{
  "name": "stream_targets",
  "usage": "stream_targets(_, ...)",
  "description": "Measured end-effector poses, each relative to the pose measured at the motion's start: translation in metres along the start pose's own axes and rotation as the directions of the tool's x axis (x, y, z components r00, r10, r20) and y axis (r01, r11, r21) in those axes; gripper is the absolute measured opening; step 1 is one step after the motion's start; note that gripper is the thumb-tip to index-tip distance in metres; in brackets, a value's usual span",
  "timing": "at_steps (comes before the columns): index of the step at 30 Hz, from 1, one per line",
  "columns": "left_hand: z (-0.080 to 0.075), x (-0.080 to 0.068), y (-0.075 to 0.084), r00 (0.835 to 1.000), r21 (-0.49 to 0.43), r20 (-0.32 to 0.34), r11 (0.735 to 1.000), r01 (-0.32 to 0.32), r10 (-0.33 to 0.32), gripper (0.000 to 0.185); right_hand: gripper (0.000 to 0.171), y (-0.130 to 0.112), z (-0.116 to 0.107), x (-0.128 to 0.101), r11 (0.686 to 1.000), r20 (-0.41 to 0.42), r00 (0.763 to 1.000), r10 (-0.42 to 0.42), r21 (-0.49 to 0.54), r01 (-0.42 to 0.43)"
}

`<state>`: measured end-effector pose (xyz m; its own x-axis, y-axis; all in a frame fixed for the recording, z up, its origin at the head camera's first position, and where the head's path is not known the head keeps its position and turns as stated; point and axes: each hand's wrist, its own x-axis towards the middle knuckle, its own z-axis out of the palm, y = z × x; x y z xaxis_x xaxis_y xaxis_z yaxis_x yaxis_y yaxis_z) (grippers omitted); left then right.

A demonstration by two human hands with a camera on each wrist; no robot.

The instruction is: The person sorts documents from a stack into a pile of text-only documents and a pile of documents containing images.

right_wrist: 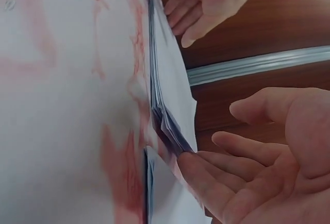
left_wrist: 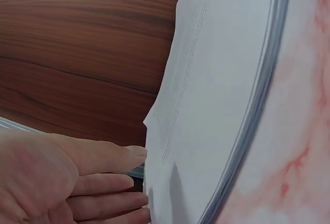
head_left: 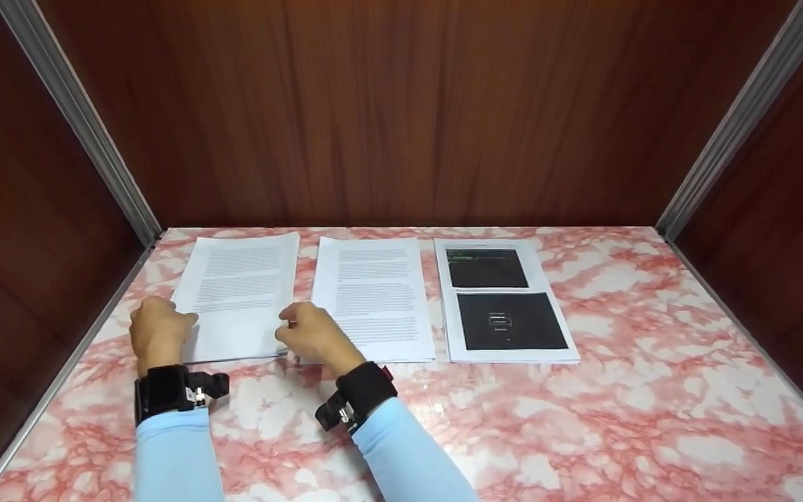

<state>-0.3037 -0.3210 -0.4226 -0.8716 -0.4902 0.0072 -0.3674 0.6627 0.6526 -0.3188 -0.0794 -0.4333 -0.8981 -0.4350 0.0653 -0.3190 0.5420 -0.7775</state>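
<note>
A stack of printed paper (head_left: 241, 279) lies at the left of the table, its sheets slightly uneven along the near edge. At its left side is my left hand (head_left: 159, 333), fingers extended and fingertips right at the paper's edge in the left wrist view. My right hand (head_left: 318, 339) is at the stack's right side, over the left edge of a middle paper stack (head_left: 377, 300). In the right wrist view, the right fingers (right_wrist: 206, 177) are loosely bent, with one fingertip right at the left stack's corner. Neither hand grips the paper.
To the right lies another paper stack (head_left: 506, 289), its top sheet printed with two dark pictures. All sit on a red-and-white marbled table (head_left: 624, 418). A wood-grain panel (head_left: 401, 118) rises behind, with metal rails (head_left: 88, 125) at the corners.
</note>
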Motion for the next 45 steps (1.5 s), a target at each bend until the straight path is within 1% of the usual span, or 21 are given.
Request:
stream_targets(5,0.002,0.0,-0.001,0.999,-0.021,-0.029,1.0,-0.019,0.019,0.045,0.037,0.0,0.0,-0.002,0.999,0.021,1.0,-0.019,-0.031,0.02)
stream_targets(10,0.002,0.001,-0.001,0.998,-0.056,-0.06,0.998,-0.005,0.002,0.043,0.036,0.004,0.001,-0.002,1.0,0.045,0.999,-0.003,-0.03,0.004)
stream_targets(13,0.002,0.002,-0.001,0.999,-0.075,-0.047,0.997,0.016,-0.02,0.044,0.036,0.005,0.001,-0.001,1.0,0.055,0.998,0.005,-0.01,-0.005)
stream_targets(16,0.002,0.003,-0.002,1.0,-0.063,-0.009,0.998,0.026,-0.027,0.047,0.036,0.006,0.001,-0.001,1.0,0.058,0.998,0.004,-0.005,-0.004)
stream_targets(22,0.0,0.003,-0.003,0.999,0.005,0.031,1.0,-0.026,0.026,0.044,0.035,0.007,0.0,0.0,1.0,0.062,0.998,-0.002,-0.005,0.002)
stream_targets(24,-0.001,0.002,-0.003,0.998,-0.009,0.041,0.999,-0.04,0.041,0.041,0.035,0.008,0.0,0.0,1.0,0.062,0.998,0.008,0.011,-0.009)
stream_targets(26,-0.002,0.002,-0.003,0.998,-0.036,0.056,0.999,-0.038,0.04,0.039,0.035,0.008,0.0,-0.001,1.0,0.061,0.998,0.016,0.023,-0.018)
stream_targets(28,-0.003,0.001,-0.003,0.998,-0.058,0.055,0.998,-0.03,0.033,0.04,0.035,0.008,0.0,-0.001,0.999,0.062,0.998,0.024,0.031,-0.026)
stream_targets(31,-0.004,0.002,-0.001,0.999,-0.065,0.031,0.997,-0.029,0.031,0.042,0.035,0.008,-0.001,-0.001,0.999,0.063,0.998,0.021,0.03,-0.023)
stream_targets(34,-0.005,0.003,0.002,0.999,-0.07,0.006,0.996,-0.051,0.052,0.041,0.034,0.009,-0.002,-0.001,1.0,0.057,0.998,0.007,0.019,-0.008)
stream_targets(36,-0.005,0.003,0.003,0.997,-0.079,-0.001,0.994,-0.077,0.077,0.039,0.033,0.009,-0.002,-0.001,1.0,0.053,0.999,-0.003,0.012,0.002)
stream_targets(40,-0.006,0.004,0.005,0.995,-0.08,-0.001,0.992,-0.101,0.101,0.038,0.033,0.009,-0.002,-0.001,1.0,0.049,0.999,-0.006,0.024,0.004)
stream_targets(45,-0.009,0.007,0.002,0.995,-0.048,0.032,0.995,-0.09,0.091,0.047,0.033,0.009,-0.002,-0.002,0.999,0.044,0.999,-0.005,0.038,0.003)
